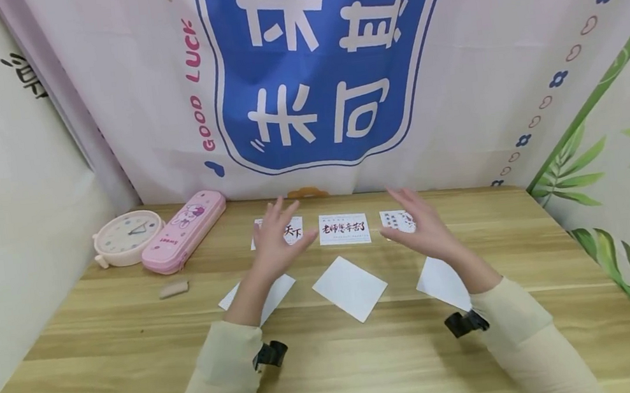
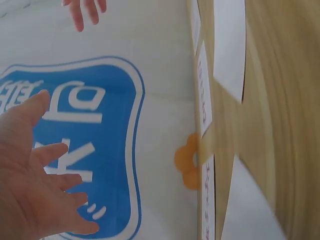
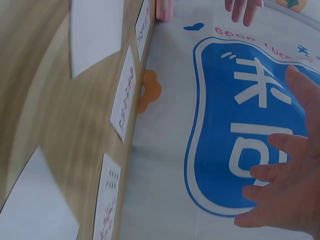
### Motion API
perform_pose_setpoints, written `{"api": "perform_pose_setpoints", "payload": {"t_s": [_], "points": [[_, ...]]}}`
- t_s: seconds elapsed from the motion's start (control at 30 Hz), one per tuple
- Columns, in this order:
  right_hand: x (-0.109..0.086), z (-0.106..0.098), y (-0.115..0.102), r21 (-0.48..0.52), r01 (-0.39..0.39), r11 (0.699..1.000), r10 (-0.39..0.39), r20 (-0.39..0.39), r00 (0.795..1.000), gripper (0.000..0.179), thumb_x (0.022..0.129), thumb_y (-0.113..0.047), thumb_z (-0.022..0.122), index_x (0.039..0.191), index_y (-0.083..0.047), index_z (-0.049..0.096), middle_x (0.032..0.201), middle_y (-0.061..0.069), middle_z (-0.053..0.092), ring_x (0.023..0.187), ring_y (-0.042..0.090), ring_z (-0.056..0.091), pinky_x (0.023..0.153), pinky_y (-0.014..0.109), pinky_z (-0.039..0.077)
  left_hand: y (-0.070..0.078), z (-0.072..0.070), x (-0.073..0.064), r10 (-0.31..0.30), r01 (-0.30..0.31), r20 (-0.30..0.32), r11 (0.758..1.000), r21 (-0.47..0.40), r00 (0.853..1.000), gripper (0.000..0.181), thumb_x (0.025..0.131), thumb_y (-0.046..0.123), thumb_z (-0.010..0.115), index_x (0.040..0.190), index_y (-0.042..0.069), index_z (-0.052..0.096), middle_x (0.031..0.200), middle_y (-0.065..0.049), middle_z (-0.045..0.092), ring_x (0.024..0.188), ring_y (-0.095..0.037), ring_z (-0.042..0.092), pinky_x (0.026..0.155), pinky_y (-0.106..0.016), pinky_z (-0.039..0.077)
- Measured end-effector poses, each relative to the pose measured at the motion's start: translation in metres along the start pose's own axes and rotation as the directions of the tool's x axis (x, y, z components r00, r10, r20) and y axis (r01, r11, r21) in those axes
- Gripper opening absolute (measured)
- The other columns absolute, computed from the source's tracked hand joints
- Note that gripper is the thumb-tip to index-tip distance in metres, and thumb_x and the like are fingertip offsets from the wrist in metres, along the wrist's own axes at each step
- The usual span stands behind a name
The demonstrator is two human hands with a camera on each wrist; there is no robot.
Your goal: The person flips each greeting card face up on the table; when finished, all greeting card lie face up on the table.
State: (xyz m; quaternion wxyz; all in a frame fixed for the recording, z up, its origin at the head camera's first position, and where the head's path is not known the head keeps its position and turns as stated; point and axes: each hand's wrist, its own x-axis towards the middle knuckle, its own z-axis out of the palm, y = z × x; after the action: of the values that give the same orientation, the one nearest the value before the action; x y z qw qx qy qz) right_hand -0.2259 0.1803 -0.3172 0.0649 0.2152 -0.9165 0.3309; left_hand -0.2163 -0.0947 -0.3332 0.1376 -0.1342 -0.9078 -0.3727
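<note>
My left hand [image 1: 275, 242] hovers over the table with fingers spread, holding nothing. It partly hides the left printed card [image 1: 295, 232] in the head view. My right hand [image 1: 423, 227], likewise spread and holding nothing, is raised in front of the right printed card [image 1: 396, 221]. Between the hands lies the middle printed card [image 1: 344, 228], with dark red lettering. Nearer to me is a row of blank white cards: a left one [image 1: 277, 295] partly behind my left forearm, a middle one [image 1: 350, 289] turned like a diamond, and a right one [image 1: 440, 282] partly behind my right forearm.
At the table's back left stand a round pale clock [image 1: 129, 237] and a pink pencil case [image 1: 185, 232]. A small tan block-like piece [image 1: 174, 289] lies in front of them. A printed curtain [image 1: 430, 139] hangs behind the wooden table [image 1: 368, 370].
</note>
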Motion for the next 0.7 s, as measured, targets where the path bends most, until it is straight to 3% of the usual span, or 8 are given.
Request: {"api": "perform_pose_setpoints", "payload": {"t_s": [0.3, 0.7], "points": [[-0.041, -0.013, 0.028, 0.096, -0.052, 0.994, 0.052, 0.003, 0.999, 0.076, 0.077, -0.029, 0.064, 0.137, -0.007, 0.022, 0.140, 0.019, 0.008, 0.126, 0.036, 0.004, 0.091, 0.062, 0.008, 0.025, 0.036, -0.005, 0.006, -0.005, 0.063, 1.000, -0.018, 0.998, 0.072, 0.072, 0.046, 0.063, 0.132, 0.014, 0.036, 0.140, -0.010, 0.017, 0.128, -0.026, 0.007, 0.096, -0.053, -0.002], [-0.086, -0.019, 0.070, 0.090, -0.191, 0.977, 0.191, 0.014, 0.982, 0.076, 0.078, -0.032, 0.063, 0.137, -0.008, 0.021, 0.140, 0.020, 0.006, 0.125, 0.039, 0.005, 0.089, 0.063, 0.012, 0.057, 0.094, -0.006, 0.045, -0.009, 0.193, 0.983, -0.184, 0.980, 0.074, 0.071, 0.045, 0.065, 0.132, 0.016, 0.036, 0.140, -0.008, 0.019, 0.127, -0.027, 0.012, 0.098, -0.050, 0.003]]}}
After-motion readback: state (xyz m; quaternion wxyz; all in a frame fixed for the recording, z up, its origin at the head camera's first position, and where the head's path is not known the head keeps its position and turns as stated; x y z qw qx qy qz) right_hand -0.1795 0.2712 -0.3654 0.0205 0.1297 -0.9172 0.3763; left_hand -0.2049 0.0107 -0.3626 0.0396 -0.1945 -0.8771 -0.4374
